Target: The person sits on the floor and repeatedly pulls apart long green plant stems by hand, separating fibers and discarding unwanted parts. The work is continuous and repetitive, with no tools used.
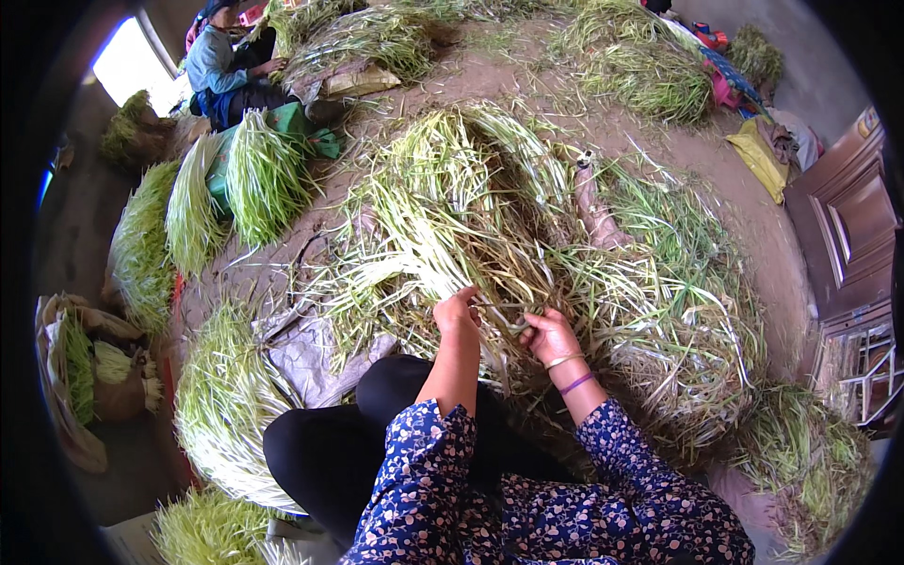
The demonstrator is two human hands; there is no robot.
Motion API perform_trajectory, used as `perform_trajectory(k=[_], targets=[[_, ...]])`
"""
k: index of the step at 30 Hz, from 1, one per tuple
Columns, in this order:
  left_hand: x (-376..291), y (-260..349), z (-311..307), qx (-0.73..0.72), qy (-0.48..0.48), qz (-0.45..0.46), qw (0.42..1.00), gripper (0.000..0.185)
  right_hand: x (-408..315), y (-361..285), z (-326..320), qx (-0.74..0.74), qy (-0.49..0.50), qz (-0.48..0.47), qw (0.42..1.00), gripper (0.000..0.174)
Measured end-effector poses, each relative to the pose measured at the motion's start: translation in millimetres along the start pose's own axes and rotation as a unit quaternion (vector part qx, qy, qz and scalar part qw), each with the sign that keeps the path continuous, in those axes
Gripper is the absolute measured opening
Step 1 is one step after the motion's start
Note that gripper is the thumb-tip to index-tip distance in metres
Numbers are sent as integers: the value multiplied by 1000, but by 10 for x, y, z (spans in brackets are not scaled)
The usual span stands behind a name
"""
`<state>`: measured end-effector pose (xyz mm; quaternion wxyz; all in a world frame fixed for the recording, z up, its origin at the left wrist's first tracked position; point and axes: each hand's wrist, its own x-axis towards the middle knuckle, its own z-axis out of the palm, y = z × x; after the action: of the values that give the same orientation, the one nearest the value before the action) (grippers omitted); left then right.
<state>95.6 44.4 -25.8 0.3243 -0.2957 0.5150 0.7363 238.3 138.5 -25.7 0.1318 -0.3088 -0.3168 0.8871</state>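
Observation:
My left hand (pixel 457 311) is closed around the stem ends of a bunch of pale greens (pixel 413 268), which look like blanched chives. Their leaves fan out up and to the left. To the right of it, my right hand (pixel 553 337) pinches a few thin stalks (pixel 514 326) between thumb and fingers. A thin strand (pixel 500 305) stretches between the two hands. Beneath and beyond them lies a large loose heap of greens (pixel 452 166), with brown, withered leaves (pixel 519 261) in its middle.
Left of my knees stands a thick pile of paler greens (pixel 226 409). A grey cloth (pixel 314 357) lies beside it. Tangled trimmings (pixel 678 353) cover the floor at right, near a brown panelled door (pixel 844 219). Another person (pixel 219 70) sits at upper left by bundles (pixel 261 176) on green plastic.

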Motion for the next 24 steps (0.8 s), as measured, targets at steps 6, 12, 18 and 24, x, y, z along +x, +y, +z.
perform_trajectory(k=[6,12,18,24], targets=[[-42,43,-78,16,0,-9,1000,8,193,-107,307,-262,30,27,964,22],[-12,33,-98,45,-42,-20,998,14,832,39,511,-426,1,15,905,42],[39,-36,-96,39,-32,21,999,12,1014,368,456,-87,7,5,996,13],[100,-54,-70,23,84,105,991,12,957,507,469,131,84,-37,987,10]])
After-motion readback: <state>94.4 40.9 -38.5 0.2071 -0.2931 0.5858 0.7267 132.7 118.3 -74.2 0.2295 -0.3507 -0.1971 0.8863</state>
